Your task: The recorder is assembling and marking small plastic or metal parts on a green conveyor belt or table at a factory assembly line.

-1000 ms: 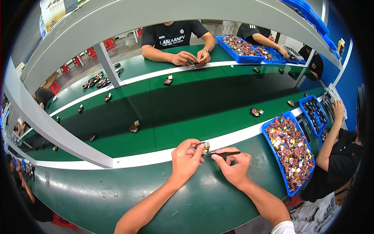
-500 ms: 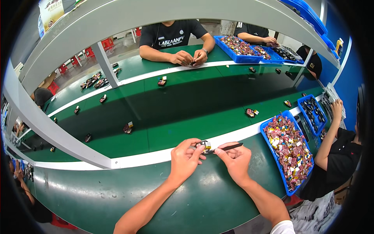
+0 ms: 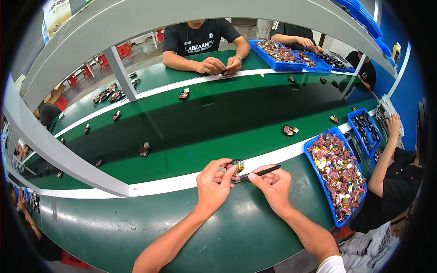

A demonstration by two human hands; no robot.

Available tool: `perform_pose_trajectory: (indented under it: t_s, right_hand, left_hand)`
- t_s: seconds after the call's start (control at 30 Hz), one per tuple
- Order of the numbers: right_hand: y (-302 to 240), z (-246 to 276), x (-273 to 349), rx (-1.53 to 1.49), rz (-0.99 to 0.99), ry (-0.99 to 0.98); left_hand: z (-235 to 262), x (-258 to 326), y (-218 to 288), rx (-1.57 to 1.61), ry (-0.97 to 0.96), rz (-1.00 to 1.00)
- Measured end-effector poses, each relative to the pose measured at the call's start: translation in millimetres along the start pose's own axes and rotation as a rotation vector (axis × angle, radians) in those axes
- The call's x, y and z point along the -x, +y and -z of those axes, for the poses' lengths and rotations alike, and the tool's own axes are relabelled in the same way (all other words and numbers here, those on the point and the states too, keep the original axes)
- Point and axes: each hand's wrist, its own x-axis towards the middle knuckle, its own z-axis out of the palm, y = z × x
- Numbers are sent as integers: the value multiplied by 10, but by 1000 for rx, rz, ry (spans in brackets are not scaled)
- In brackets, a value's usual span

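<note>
Pinched in the fingers of my left hand (image 3: 214,184) is a small black oval device housing (image 3: 234,164), with a reddish board and a yellow-and-silver part showing at its side. My right hand (image 3: 274,185) grips slim black tweezers (image 3: 266,171) like a pen. Their tip points left, just below the housing; whether it touches is too small to tell. Both hands are above the near edge of the green bench (image 3: 173,223), beside the white rail (image 3: 182,183).
Beyond the rail, a green conveyor belt (image 3: 205,157) carries scattered devices (image 3: 144,149). To the right stands a blue tray (image 3: 311,157) heaped with small boards, with another blue tray (image 3: 371,148) of black parts behind. A grey frame (image 3: 86,159) arches at left. Co-workers sit opposite and at right.
Devices on the belt have shifted slightly left. My left hand has moved a little left and up with the housing, and the tweezers' tip has gone left, below it.
</note>
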Motion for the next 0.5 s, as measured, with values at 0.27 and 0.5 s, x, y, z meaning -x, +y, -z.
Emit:
perform_pose_trajectory:
  t_s: [0.27, 0.5]
  right_hand:
    - [-44, -37, 29, 217, 227, 49]
    - [-18, -43, 23, 289, 259, 77]
  left_hand:
    - [7, 6, 4, -11, -14, 29]
    - [5, 4, 26, -35, -37, 33]
